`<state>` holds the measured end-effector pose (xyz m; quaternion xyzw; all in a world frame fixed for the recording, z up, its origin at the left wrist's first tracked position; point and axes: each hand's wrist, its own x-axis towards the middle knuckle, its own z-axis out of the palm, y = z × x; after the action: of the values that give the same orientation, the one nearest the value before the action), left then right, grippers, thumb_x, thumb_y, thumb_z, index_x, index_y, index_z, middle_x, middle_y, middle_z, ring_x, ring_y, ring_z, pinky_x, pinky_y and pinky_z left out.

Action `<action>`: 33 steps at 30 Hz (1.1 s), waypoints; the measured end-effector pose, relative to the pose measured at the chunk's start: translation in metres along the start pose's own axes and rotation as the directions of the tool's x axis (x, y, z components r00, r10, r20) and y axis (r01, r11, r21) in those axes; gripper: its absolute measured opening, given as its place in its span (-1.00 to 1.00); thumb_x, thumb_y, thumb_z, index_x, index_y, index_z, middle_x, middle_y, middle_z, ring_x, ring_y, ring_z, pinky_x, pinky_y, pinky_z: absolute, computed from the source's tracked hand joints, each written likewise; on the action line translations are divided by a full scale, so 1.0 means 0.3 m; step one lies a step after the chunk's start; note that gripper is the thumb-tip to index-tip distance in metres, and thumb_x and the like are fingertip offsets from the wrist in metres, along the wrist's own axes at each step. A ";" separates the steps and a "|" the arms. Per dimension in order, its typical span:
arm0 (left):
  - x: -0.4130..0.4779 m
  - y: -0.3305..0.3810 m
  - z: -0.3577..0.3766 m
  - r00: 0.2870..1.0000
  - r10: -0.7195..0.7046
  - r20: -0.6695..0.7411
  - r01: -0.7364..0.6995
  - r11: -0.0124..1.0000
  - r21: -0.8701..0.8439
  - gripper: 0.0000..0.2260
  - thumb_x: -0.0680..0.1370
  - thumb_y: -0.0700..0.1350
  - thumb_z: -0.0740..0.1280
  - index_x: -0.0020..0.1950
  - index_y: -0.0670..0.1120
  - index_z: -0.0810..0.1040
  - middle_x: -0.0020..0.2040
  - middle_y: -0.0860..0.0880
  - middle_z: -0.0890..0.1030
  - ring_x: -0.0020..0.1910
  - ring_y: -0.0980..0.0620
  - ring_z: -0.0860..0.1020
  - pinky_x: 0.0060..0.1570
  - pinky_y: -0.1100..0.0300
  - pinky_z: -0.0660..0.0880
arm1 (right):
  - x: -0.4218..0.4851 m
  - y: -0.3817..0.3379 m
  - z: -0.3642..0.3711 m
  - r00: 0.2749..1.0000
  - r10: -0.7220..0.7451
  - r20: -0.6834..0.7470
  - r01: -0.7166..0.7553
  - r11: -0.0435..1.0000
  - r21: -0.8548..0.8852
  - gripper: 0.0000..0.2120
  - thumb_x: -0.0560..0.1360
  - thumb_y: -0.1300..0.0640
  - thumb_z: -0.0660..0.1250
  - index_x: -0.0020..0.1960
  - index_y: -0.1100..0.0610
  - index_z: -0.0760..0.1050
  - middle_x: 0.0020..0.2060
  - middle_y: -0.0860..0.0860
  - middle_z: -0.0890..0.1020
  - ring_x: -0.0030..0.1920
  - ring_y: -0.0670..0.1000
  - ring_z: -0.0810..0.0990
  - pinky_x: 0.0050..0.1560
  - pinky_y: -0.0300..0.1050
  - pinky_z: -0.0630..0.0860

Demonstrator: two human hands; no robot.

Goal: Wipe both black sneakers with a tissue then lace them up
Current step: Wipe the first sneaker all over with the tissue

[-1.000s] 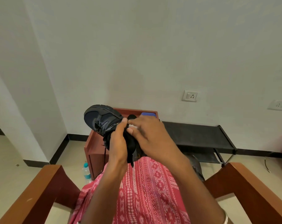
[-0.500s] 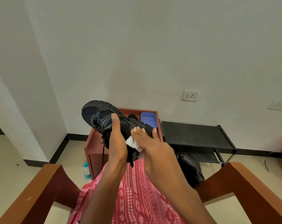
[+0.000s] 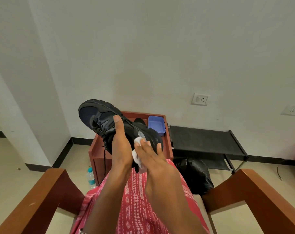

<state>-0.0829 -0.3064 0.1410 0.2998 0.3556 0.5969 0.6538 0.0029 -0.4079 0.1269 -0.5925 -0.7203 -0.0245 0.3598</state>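
Note:
A black sneaker [image 3: 99, 115] is held up above my lap, toe pointing up and left, with a loose lace [image 3: 105, 157] hanging down from it. My left hand [image 3: 120, 146] grips it around the middle, thumb lying along its side. My right hand [image 3: 150, 156] presses a white tissue [image 3: 137, 157] with straight fingers against the heel end of the sneaker. A second dark shoe part [image 3: 140, 120] shows just behind it on the red-brown table.
A red-brown side table [image 3: 167, 132] holds a blue tray [image 3: 156, 124]. A black shoe rack [image 3: 206, 141] stands to its right, a black bag [image 3: 194, 174] below it. A water bottle [image 3: 91, 178] is on the floor. Wooden chair arms [image 3: 42, 196] flank my lap.
My right hand has slid down and right from the top of the sneaker to its heel end, with the tissue now showing. The sneaker has tilted so the toe is higher.

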 end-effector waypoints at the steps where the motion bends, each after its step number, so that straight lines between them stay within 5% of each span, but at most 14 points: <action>1: -0.001 -0.004 -0.003 1.000 -0.001 0.006 0.001 0.999 0.045 -0.11 0.19 0.63 0.30 0.20 -0.04 0.66 0.16 -0.10 0.70 0.22 -0.10 0.63 0.39 -0.14 0.41 | 0.019 0.001 -0.005 1.000 0.014 0.004 -0.014 1.000 0.020 -0.27 0.37 0.44 0.38 0.49 0.07 0.37 0.43 -0.01 0.46 0.47 0.09 0.35 0.45 0.02 0.14; 4: -0.012 -0.007 0.001 0.997 -0.043 0.058 0.036 0.992 0.120 -0.04 0.19 0.67 0.23 0.13 -0.13 0.69 0.11 -0.16 0.71 0.16 -0.14 0.66 0.35 -0.16 0.45 | 0.104 0.013 -0.019 0.999 0.043 0.015 -0.044 0.997 0.064 -0.27 0.39 0.51 0.36 0.48 0.06 0.40 0.43 -0.02 0.45 0.48 -0.01 0.34 0.51 0.00 0.15; 8: -0.022 -0.005 0.012 0.997 -0.010 0.073 0.000 0.991 0.137 -0.21 0.30 0.60 0.22 0.00 -0.06 0.73 0.02 -0.11 0.72 0.08 -0.07 0.68 0.30 -0.09 0.49 | 0.155 0.017 -0.016 0.998 0.054 0.045 -0.056 0.997 0.056 -0.30 0.45 0.47 0.35 0.50 0.02 0.37 0.47 -0.06 0.40 0.51 0.00 0.30 0.51 0.01 0.25; 12: -0.010 0.007 -0.004 0.997 -0.023 0.077 0.016 0.996 0.089 -0.32 0.36 0.55 0.25 -0.13 -0.07 0.70 -0.11 -0.10 0.69 -0.13 -0.03 0.66 0.09 0.00 0.55 | 0.044 -0.014 0.015 0.999 0.024 0.040 -0.025 0.999 0.028 -0.21 0.43 0.46 0.26 0.58 -0.01 0.21 0.54 -0.11 0.27 0.57 0.00 0.15 0.53 -0.20 -0.02; 16: 0.001 0.006 -0.010 0.999 -0.012 0.052 0.009 0.997 0.071 -0.25 0.34 0.58 0.24 0.07 -0.06 0.70 0.09 -0.06 0.63 -0.05 0.02 0.59 0.44 -0.13 0.36 | -0.006 -0.019 0.034 0.999 -0.032 0.009 0.032 0.999 0.015 -0.19 0.34 0.47 0.33 0.54 0.09 0.28 0.49 -0.02 0.38 0.53 -0.01 0.24 0.55 -0.08 0.05; 20: -0.005 -0.007 0.002 0.997 -0.010 0.080 -0.006 0.981 0.196 -0.07 0.25 0.65 0.21 -0.11 -0.24 0.68 -0.10 -0.25 0.68 0.00 -0.29 0.64 0.34 -0.30 0.41 | 0.111 0.019 0.008 1.000 0.016 0.004 -0.016 1.000 -0.009 -0.27 0.43 0.44 0.38 0.51 0.00 0.36 0.48 -0.08 0.39 0.53 0.11 0.24 0.47 -0.03 0.18; 24: -0.022 -0.013 0.027 0.994 0.079 0.073 -0.094 0.969 0.228 -0.25 0.32 0.58 0.25 0.15 0.00 0.70 0.14 -0.01 0.70 0.21 -0.02 0.63 0.38 -0.09 0.41 | 0.202 0.064 0.005 0.996 0.078 -0.031 -0.078 0.997 -0.018 -0.44 0.43 0.38 0.45 0.40 0.12 0.51 0.33 0.05 0.57 0.37 0.10 0.50 0.41 0.23 0.36; 27: -0.022 -0.006 0.024 0.994 0.103 0.035 -0.109 0.964 0.242 -0.29 0.38 0.50 0.26 0.20 -0.03 0.67 0.14 0.01 0.70 0.20 0.02 0.63 0.36 -0.06 0.44 | 0.171 0.089 0.013 0.996 0.022 -0.082 -0.029 0.996 -0.086 -0.40 0.36 0.41 0.52 0.37 0.16 0.53 0.31 0.07 0.59 0.36 0.07 0.51 0.32 0.28 0.46; 30: -0.024 0.003 0.016 0.997 0.073 0.020 -0.076 0.969 0.233 -0.32 0.38 0.47 0.30 0.17 -0.07 0.68 0.10 -0.02 0.72 0.17 -0.03 0.65 0.34 -0.10 0.46 | 0.084 0.105 0.026 0.986 -0.019 -0.167 -0.007 0.988 -0.157 -0.26 0.22 0.50 0.57 0.37 0.19 0.52 0.31 0.05 0.57 0.41 0.01 0.33 0.34 0.27 0.38; 33: -0.027 -0.001 0.023 0.996 0.086 -0.013 -0.080 0.968 0.238 -0.53 0.51 0.32 0.32 0.04 -0.06 0.70 0.03 -0.05 0.72 0.10 -0.04 0.66 0.32 -0.14 0.48 | 0.039 0.136 0.032 0.986 -0.047 -0.159 0.017 0.982 -0.190 -0.22 0.21 0.47 0.60 0.39 0.20 0.49 0.36 0.02 0.50 0.42 0.10 0.42 0.43 0.24 0.24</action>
<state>-0.0773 -0.3142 0.1454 0.3834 0.4190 0.5803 0.5836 0.0332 -0.3815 0.1104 -0.6081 -0.6926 -0.1462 0.3594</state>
